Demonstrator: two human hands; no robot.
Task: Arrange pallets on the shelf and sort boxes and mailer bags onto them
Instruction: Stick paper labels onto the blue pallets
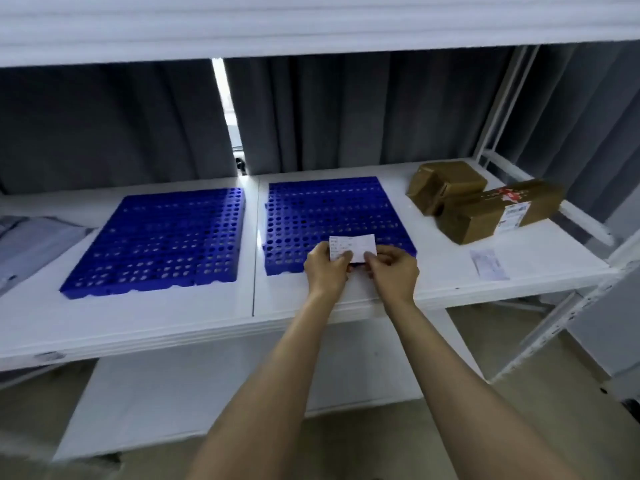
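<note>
Two blue perforated pallets lie flat on the white shelf [173, 317]: the left pallet [159, 240] and the right pallet [332, 213]. Both my hands hold a small white paper label [353, 244] over the front edge of the right pallet. My left hand [325, 268] pinches its left lower edge, my right hand [393, 271] pinches its right lower edge. Two brown cardboard boxes sit at the shelf's right end: a squarish box [443, 185] behind and a long box [498, 211] with a white sticker in front. Grey mailer bags [31, 244] lie at the far left.
Another small label [488, 264] lies flat on the shelf near the right front corner. Grey curtains hang behind the shelf, with a bright gap between them. An upper shelf board [311, 26] runs overhead. White frame posts [498, 109] stand at the right. A lower shelf lies beneath.
</note>
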